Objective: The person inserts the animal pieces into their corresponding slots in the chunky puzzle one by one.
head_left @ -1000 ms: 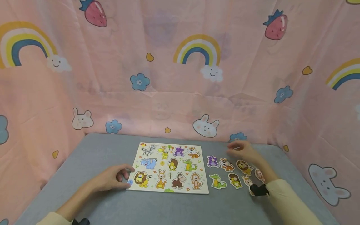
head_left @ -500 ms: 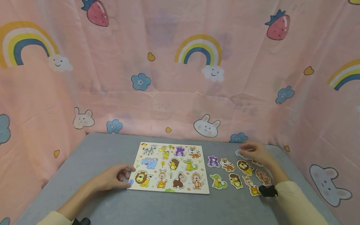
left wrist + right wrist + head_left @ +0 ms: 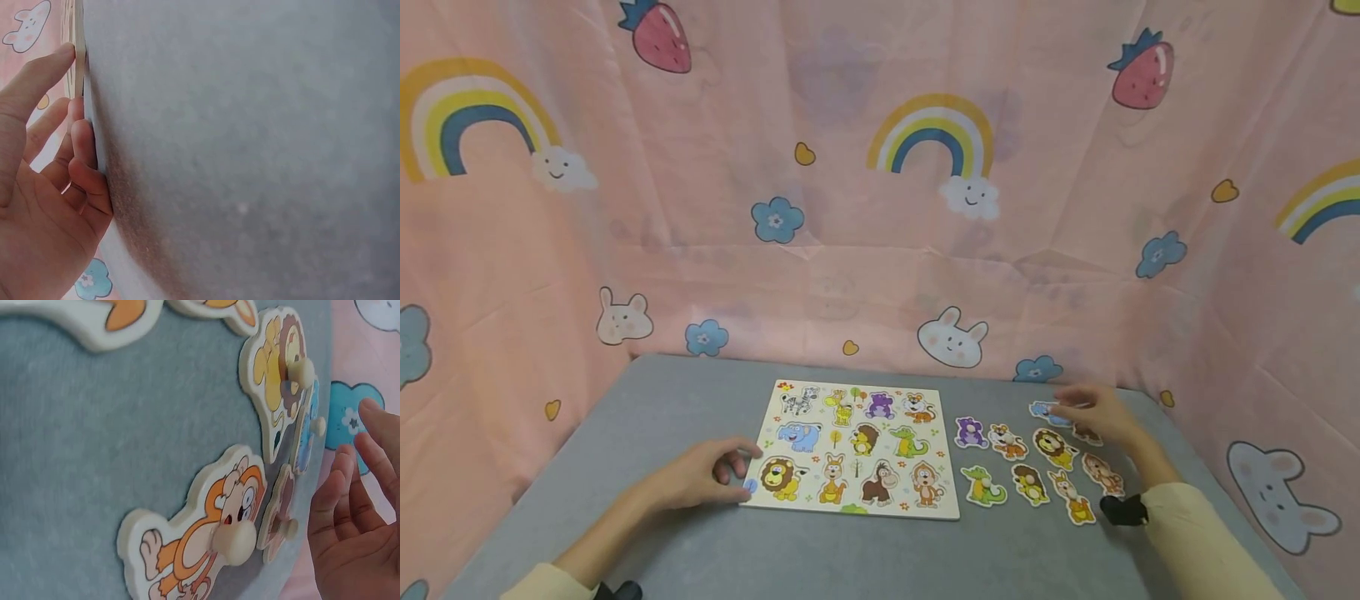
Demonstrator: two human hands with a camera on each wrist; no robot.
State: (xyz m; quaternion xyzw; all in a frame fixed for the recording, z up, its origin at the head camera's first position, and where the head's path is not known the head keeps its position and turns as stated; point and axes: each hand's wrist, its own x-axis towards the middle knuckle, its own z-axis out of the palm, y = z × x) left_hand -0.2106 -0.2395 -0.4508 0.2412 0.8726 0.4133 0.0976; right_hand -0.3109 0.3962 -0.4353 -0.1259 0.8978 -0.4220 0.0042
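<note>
My left hand touches the left edge of a white animal puzzle board, its thumb and forefinger at the edge. In the left wrist view the thumb lies against the board's side and the other fingers curl loosely near the table. My right hand is over the back right group of wooden knob pieces, partly covering a brown piece. A blue elephant piece lies by its fingertips. The right wrist view has these fingers apart and holding nothing, beyond a monkey piece.
Right of the board lie a purple piece, a tiger, a lion, a crocodile, a hedgehog and a kangaroo. Pink printed cloth hangs behind the grey table.
My right hand has moved right from behind the tiger piece, uncovering the elephant, monkey and kangaroo pieces. My left hand stays at the board's edge.
</note>
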